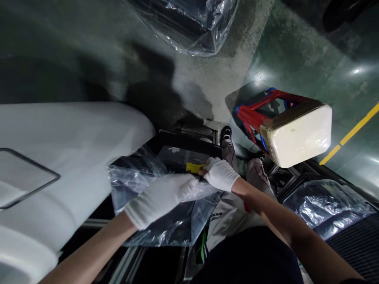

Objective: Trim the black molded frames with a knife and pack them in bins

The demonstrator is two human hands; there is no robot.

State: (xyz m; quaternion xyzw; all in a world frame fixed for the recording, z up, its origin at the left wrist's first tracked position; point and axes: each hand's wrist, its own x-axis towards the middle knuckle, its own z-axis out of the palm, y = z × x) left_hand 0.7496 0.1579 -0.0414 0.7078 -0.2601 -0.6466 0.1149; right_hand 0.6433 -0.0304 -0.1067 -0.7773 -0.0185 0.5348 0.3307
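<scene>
From the head camera, both gloved hands work on a dark part wrapped in a clear plastic bag (166, 213), which lies just beside the big white panel (68, 142) on that panel's right edge. The left hand (160, 199) lies flat over the bag with its fingers pressed onto the plastic — gripping a fold of it or only pinning it down, I cannot tell which. The right hand (220, 173), further from the white panel, is curled, its fingertips pinched on the edge of a small yellow label (194, 167) stuck to the dark part at the bag's open end.

Well to the right of the white panel, past the hands, stands a stool (284, 126) with a red and blue frame and a pale foam seat, tipped toward the camera. Below it, another plastic-wrapped part (325, 205) rests on a dark rack. Above the white panel, at the top of the view, a third wrapped bundle (192, 23) sits on the grey-green floor (296, 59), and a yellow floor line (352, 132) runs far right.
</scene>
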